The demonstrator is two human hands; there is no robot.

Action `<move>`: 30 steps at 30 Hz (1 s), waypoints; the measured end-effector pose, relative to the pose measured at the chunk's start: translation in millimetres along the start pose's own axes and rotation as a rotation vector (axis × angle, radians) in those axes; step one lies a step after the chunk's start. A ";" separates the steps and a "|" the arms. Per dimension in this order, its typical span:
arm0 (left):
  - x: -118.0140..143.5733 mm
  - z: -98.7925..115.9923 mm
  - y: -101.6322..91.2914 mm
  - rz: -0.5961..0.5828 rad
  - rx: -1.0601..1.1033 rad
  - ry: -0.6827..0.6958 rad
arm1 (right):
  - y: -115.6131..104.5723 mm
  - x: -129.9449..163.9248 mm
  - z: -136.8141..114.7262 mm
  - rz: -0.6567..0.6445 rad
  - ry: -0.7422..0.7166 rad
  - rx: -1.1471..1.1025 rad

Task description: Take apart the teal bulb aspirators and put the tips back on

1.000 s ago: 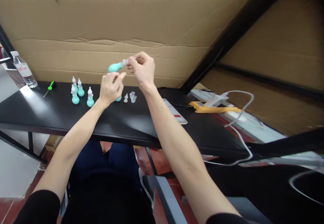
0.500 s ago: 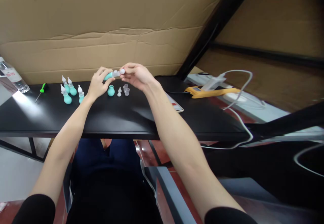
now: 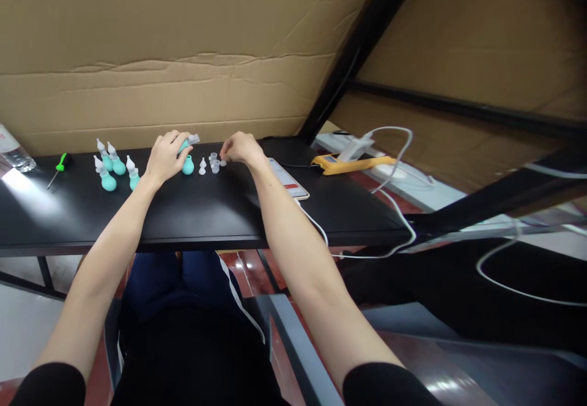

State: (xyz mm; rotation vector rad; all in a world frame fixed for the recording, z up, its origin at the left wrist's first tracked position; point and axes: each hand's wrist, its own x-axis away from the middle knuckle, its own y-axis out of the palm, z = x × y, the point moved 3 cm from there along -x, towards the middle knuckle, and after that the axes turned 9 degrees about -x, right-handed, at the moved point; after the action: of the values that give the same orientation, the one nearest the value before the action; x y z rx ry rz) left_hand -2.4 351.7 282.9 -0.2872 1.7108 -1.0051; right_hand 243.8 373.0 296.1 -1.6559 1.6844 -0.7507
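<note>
My left hand (image 3: 166, 160) is closed around a teal squeeze bulb (image 3: 184, 146), whose translucent connector (image 3: 193, 139) points up and right. My right hand (image 3: 244, 148) is down at the table, thumb and fingers pinched on a small whitish round piece (image 3: 223, 162). Beside those fingertips stand some small clear cups (image 3: 215, 166). A white pointed nozzle tip (image 3: 202, 166) stands left of the cups. Another teal bulb (image 3: 188, 166), open at its neck, is just below my left hand. Several teal bulbs fitted with nozzles (image 3: 108, 181) stand to the left.
A green-handled screwdriver (image 3: 60, 164) and a water bottle (image 3: 16, 150) are at the table's left. Right of my right hand lies a phone (image 3: 288, 181) with a white cable (image 3: 316, 222). A yellow device (image 3: 339, 164) lies farther right. Cardboard (image 3: 183, 39) walls the back.
My right hand has moved from the end of the connector down to the table by the cups, with the small round piece. My left hand still holds the bulb. The view has shifted.
</note>
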 end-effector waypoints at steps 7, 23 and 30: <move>0.5 -1.1 1.6 0.000 0.004 -0.023 | -16.1 5.6 -11.4 0.196 -0.263 -0.222; -1.7 3.4 -0.7 0.099 0.244 0.022 | 8.3 9.8 -31.3 -0.092 -0.624 -0.609; -6.0 -9.8 -2.0 0.259 0.391 -0.106 | 3.5 -0.4 -16.0 -0.208 -0.771 -0.515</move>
State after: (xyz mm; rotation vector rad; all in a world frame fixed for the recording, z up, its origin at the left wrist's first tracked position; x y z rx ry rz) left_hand -9.2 359.0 289.0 0.1308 1.3787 -1.0825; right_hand 229.1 372.8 303.3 -2.1135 1.1915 0.2763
